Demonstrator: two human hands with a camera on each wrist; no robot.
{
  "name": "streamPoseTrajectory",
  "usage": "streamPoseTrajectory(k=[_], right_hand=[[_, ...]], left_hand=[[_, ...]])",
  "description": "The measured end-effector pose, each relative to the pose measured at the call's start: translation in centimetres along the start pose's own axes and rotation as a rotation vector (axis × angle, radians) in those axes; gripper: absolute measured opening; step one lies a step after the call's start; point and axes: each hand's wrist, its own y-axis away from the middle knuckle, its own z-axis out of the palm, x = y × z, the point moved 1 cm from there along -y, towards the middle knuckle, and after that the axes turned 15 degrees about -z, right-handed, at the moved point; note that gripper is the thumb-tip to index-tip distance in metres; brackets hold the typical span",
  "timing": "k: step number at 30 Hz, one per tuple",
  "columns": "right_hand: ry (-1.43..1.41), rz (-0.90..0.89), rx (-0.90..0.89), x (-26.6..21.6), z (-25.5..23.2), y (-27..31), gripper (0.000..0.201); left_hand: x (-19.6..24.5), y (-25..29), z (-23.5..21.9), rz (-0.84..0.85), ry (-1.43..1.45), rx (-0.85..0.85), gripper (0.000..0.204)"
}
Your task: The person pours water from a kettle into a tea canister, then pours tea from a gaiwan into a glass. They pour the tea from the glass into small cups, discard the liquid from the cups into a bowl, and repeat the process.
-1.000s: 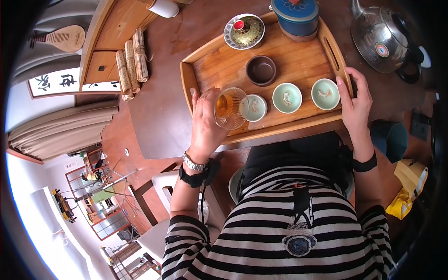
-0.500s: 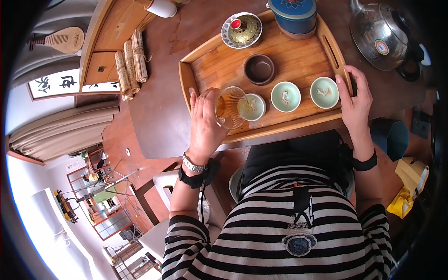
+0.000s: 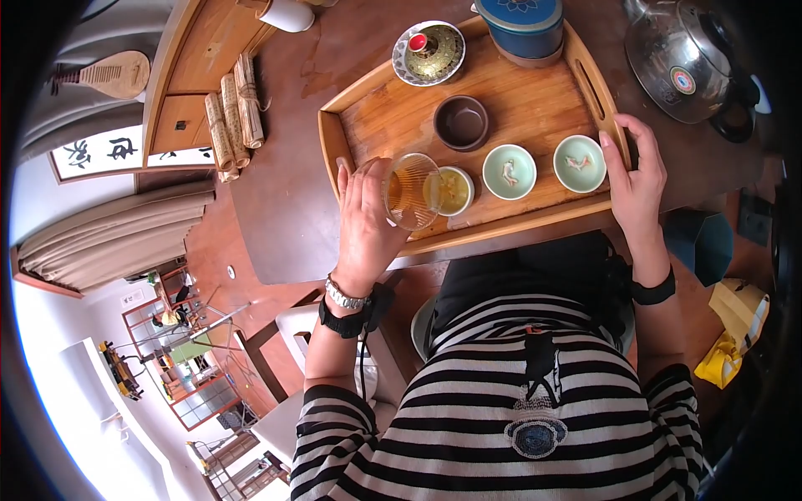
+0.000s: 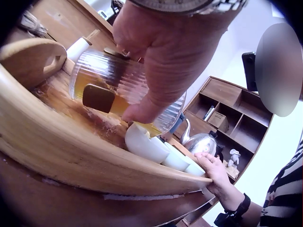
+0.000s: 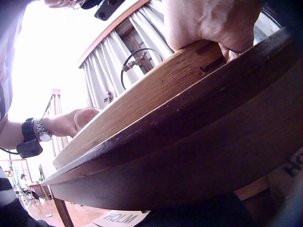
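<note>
Left arm [image 3: 330, 361] and right arm [image 3: 656, 334] extend forward, well apart. Left hand [image 3: 366, 219] grips with fingers curled. Right hand [image 3: 639, 179] grips, thumb [image 3: 615, 163] parted from the fingers.

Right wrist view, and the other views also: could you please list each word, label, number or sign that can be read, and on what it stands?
"HQLM": pale box, bottom of the right wrist view.
"HQ", then cut off: brown box, right edge of that view.
Brush characters on the wall sheet: sideways, not surely readable.
Kettle sticker: too small.
Watch: too blurred.
</note>
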Motion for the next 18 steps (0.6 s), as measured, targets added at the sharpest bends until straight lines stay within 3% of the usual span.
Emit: streamPoseTrajectory(k=[4,9,18], right_hand=[[0.001,-0.014,0.005,0.0,0.0,0.0,0.024],[0.001,-0.01,0.01,0.0,0.0,0.0,0.024],[0.018,-0.023,0.018,0.0,0.0,-0.1,0.024]], left_hand=[[0.0,0.1,-0.1,0.015,0.038,0.032,0.071],[0.7,0.0,-1.4,-0.205,0.259,-0.016,0.072],[1.1,-0.6,-2.5,-0.164,0.492,-0.012,0.072]])
